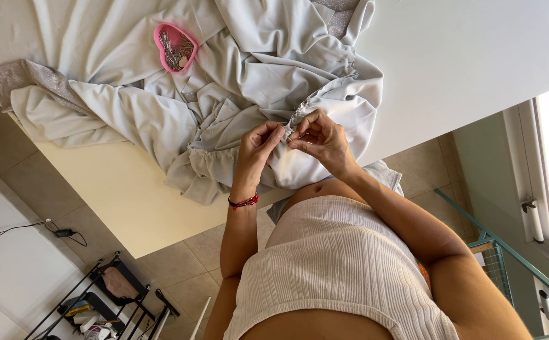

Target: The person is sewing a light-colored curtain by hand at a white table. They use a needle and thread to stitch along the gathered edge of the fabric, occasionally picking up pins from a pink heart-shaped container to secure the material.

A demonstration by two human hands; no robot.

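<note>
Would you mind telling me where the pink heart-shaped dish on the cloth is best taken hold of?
Probably by its raised rim, pinched across the two lobes from above. The pink heart-shaped dish lies flat and open-side up on the pale grey cloth holding pins, so keeping it level should stop them spilling. Both the left hand and right hand are pinching the cloth's gathered edge.

Count: two hands, left (257,149) and right (323,140); one pale grey cloth (236,82); one pink heart-shaped tray (175,45), pins inside uncountable; one red bracelet (245,202); one tabletop (463,56).
</note>
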